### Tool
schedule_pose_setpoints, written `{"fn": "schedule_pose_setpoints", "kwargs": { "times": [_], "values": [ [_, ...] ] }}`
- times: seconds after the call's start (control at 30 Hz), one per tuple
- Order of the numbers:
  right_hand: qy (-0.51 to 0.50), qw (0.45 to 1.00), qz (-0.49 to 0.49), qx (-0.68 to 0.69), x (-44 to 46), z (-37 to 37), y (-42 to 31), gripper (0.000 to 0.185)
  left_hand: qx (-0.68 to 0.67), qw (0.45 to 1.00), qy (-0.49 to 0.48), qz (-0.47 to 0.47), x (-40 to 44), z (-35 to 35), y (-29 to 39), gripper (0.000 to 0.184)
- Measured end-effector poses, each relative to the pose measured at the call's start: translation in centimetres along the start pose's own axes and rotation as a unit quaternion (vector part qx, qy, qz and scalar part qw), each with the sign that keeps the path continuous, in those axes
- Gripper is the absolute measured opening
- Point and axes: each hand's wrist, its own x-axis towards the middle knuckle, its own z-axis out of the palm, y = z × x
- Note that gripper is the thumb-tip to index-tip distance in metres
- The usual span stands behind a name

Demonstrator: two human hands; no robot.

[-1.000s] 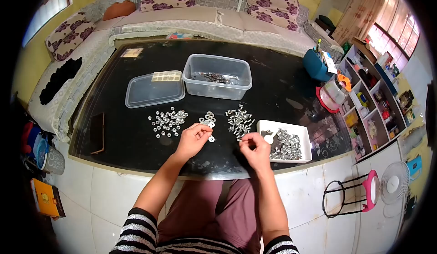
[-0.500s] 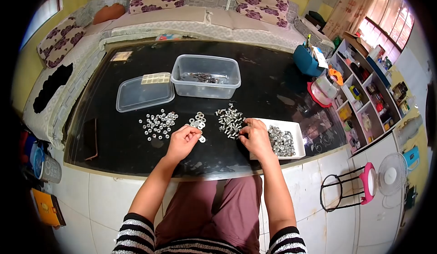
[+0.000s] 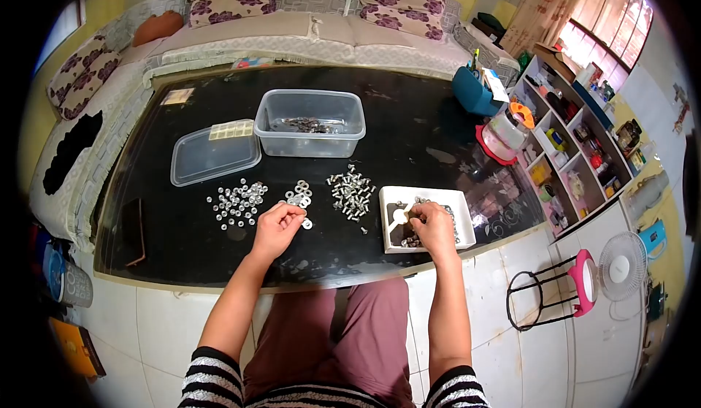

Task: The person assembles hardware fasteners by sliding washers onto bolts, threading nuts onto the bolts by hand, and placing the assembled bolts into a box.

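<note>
My left hand [image 3: 276,231] is closed, thumb and fingertips pressed together; what they hold, if anything, is too small to make out. It hovers beside a small pile of flat washers [image 3: 299,192], with a single washer [image 3: 307,225] near its fingertips. Left of it are scattered nuts [image 3: 237,202]. My right hand [image 3: 434,229] reaches into a white box [image 3: 427,192], fingers curled down, their tips partly hidden. In this box are a cream-coloured divider [image 3: 399,217] and metal pieces. A heap of short screws [image 3: 352,192] lies between my hands, one screw [image 3: 364,230] apart from it.
A clear plastic tub [image 3: 310,145] holding dark metal pieces stands farther back, its lid [image 3: 215,161] to the left. A phone [image 3: 134,233] lies at the left of the black table [image 3: 409,145]. A teal holder [image 3: 476,92] and a lidded jar [image 3: 505,134] stand at right.
My right hand has moved from the edge of the screw heap into the white box, uncovering its left part and divider. My left hand stays pinched near the washers. The view has shifted slightly.
</note>
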Motion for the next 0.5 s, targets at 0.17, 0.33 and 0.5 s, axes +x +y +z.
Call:
{"fn": "schedule_pose_setpoints", "kwargs": {
  "times": [0.17, 0.33, 0.5],
  "values": [
    [-0.021, 0.999, 0.009, -0.031, 1.3, 1.5, 0.7, 0.014, -0.011, 1.0, -0.003, -0.018, 0.0, 0.0, 0.1, 0.005],
    [-0.048, 0.996, -0.009, -0.076, 2.7, 2.9, 1.1, 0.015, -0.012, 1.0, -0.004, -0.025, 0.0, 0.0, 0.2, 0.005],
    [-0.074, 0.991, -0.006, -0.111, 3.4, 4.2, 1.8, 0.012, -0.027, 0.999, 0.003, -0.037, 0.0, 0.1, 0.0, 0.004]
  ]
}}
